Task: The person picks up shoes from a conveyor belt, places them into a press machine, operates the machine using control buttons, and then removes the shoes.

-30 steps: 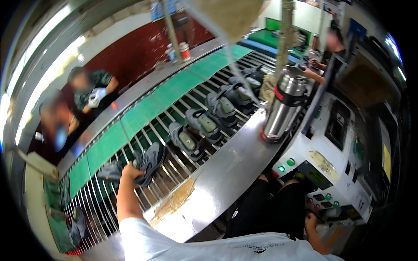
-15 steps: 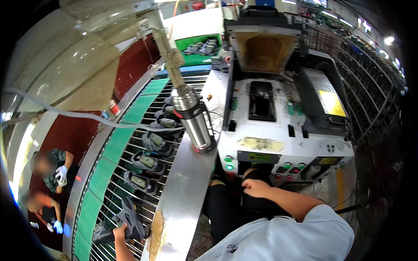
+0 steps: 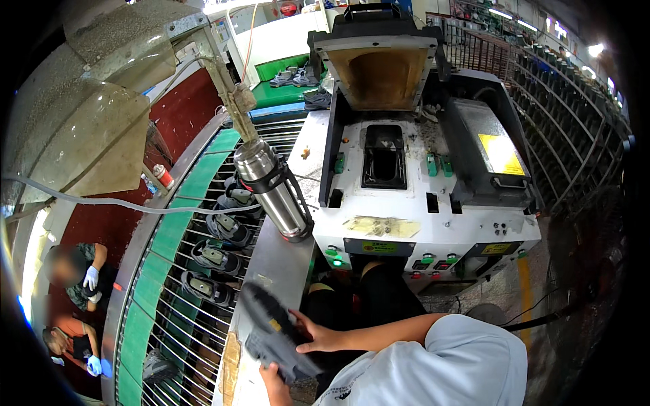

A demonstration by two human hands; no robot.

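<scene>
A grey sports shoe (image 3: 276, 346) is held between my two hands above the metal ledge, tilted and partly smeared by motion. My left hand (image 3: 273, 380) grips its lower end near the bottom of the view. My right hand (image 3: 315, 334) has its fingers closed on the shoe's right side. Beside the held shoe, a row of similar grey shoes (image 3: 215, 258) rests on the bar conveyor (image 3: 186, 318). One more grey shoe (image 3: 160, 366) lies alone at the conveyor's near end.
A steel flask (image 3: 274, 189) stands on the metal ledge (image 3: 271, 260). Ahead is a white machine (image 3: 379, 227) with its lid (image 3: 379, 68) raised. Green trays with shoes (image 3: 291, 76) sit at the back. Two people (image 3: 78, 342) work beyond the conveyor at left.
A shoe has been lifted off the conveyor and brought right, toward my body. My right hand has come from near my knee to hold it too. The view has shifted slightly.
</scene>
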